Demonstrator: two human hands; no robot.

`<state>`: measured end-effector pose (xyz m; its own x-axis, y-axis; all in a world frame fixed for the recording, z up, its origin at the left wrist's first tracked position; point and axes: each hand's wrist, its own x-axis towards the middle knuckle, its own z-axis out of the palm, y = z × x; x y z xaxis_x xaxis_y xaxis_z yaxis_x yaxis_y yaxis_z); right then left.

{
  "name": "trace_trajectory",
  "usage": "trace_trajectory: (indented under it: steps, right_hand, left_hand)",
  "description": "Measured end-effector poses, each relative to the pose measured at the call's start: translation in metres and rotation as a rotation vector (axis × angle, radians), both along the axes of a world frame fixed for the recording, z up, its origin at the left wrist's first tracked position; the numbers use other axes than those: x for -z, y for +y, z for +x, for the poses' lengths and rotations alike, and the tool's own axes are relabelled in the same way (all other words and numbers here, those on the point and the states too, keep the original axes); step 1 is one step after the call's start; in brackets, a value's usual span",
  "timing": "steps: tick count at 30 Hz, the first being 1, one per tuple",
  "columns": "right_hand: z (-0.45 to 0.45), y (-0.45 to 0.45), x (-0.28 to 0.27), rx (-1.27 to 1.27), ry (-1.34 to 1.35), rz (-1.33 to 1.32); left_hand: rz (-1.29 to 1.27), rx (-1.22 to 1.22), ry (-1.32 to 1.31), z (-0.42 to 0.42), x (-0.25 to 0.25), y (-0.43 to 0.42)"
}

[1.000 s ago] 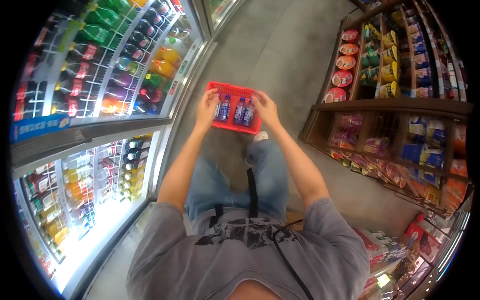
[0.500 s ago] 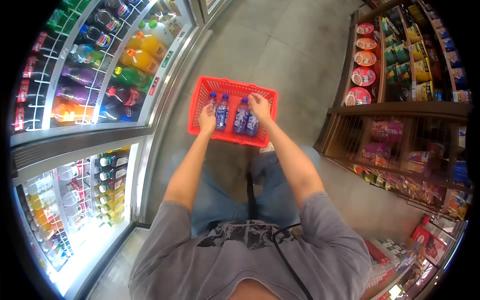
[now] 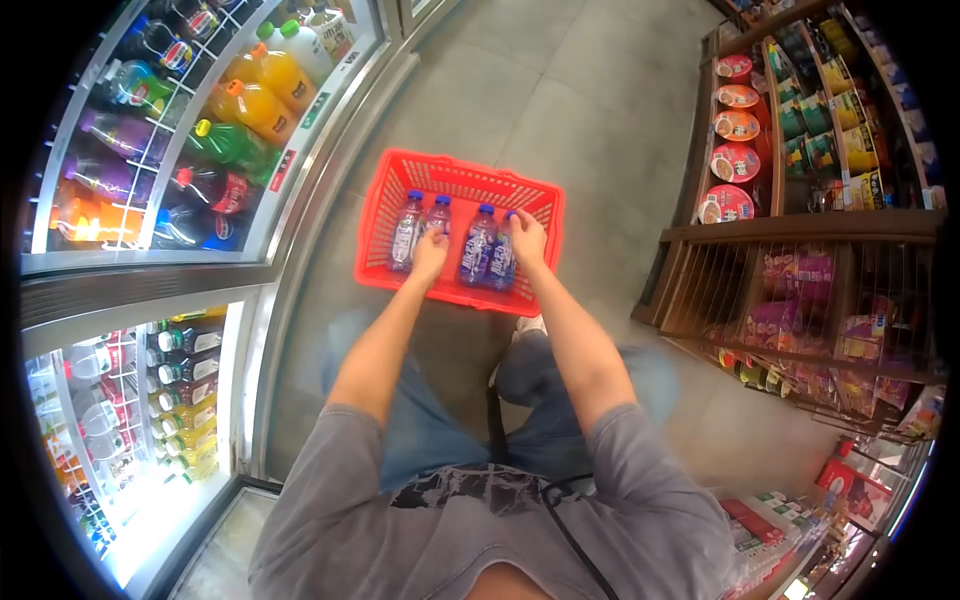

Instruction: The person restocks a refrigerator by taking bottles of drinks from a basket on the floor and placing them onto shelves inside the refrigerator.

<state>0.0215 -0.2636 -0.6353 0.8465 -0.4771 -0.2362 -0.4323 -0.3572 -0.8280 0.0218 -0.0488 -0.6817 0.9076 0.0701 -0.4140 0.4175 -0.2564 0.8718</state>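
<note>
Several drink bottles with blue caps and purple-blue labels lie in a red plastic basket (image 3: 455,172) on the floor before me. On the left side, one bottle (image 3: 405,235) lies free of my hands. My left hand (image 3: 431,252) has its fingers curled on the bottle (image 3: 438,214) beside it, covering its lower part. Near the middle rests another bottle (image 3: 478,248), touching neither hand. At the right, my right hand (image 3: 527,240) closes its fingers at the capped end of the rightmost bottle (image 3: 501,262) and partly hides it.
A lit drinks cooler (image 3: 235,150) with several rows of bottles stands close on the left. To the right are wooden shelves (image 3: 800,225) with cup noodles (image 3: 735,162) and bagged snacks. Grey floor tiles (image 3: 590,110) run between them. My knees are bent just behind the basket.
My left hand has shifted from the leftmost bottle to the one beside it. My right hand has come down lower at the rightmost bottle. The basket appears slightly larger and lower in view.
</note>
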Motion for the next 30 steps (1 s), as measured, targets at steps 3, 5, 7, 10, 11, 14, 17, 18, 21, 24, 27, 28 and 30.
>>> trace_trajectory:
  steps: [3, 5, 7, 10, 11, 14, 17, 18, 21, 24, 27, 28, 30]
  right_hand:
    - [-0.004, -0.015, 0.021, 0.023, 0.008, -0.001]
    - [-0.01, -0.023, 0.029, 0.017, 0.076, -0.029]
    - [-0.011, -0.028, 0.048, -0.036, 0.089, -0.091]
    - [-0.009, -0.022, 0.048, -0.104, 0.172, -0.101]
    - [-0.007, -0.022, 0.049, -0.115, 0.217, -0.123]
    - [-0.001, -0.025, 0.075, -0.145, 0.251, -0.06]
    - [0.0, -0.025, 0.11, -0.082, 0.291, -0.071]
    - [0.0, -0.024, 0.11, -0.083, 0.292, -0.069]
    - [-0.008, -0.023, 0.12, -0.132, 0.277, -0.075]
    - [-0.018, -0.021, 0.14, -0.161, 0.179, -0.235]
    - [-0.016, -0.015, 0.125, -0.236, 0.267, -0.32]
    - [-0.018, -0.013, 0.115, -0.234, 0.275, -0.32]
    - [-0.019, -0.014, 0.107, -0.187, 0.428, -0.091]
  left_hand:
    - [-0.131, 0.064, 0.119, -0.015, 0.022, -0.034]
    - [-0.159, 0.106, 0.145, -0.024, 0.044, -0.052]
    - [-0.084, 0.193, 0.174, -0.031, 0.053, -0.064]
    - [-0.05, 0.305, 0.308, -0.037, 0.059, -0.08]
    - [-0.053, 0.319, 0.325, -0.039, 0.06, -0.085]
    - [-0.046, 0.365, 0.334, -0.042, 0.091, -0.096]
    - [-0.059, 0.379, 0.453, -0.044, 0.07, -0.099]
    - [-0.05, 0.391, 0.467, -0.044, 0.072, -0.099]
    - [-0.161, 0.363, 0.481, -0.044, 0.078, -0.099]
    - [-0.125, 0.401, 0.447, -0.042, 0.085, -0.105]
    - [0.011, 0.415, 0.446, -0.037, 0.103, -0.108]
    - [0.114, 0.415, 0.473, -0.038, 0.102, -0.108]
    - [0.136, 0.435, 0.444, -0.044, 0.106, -0.109]
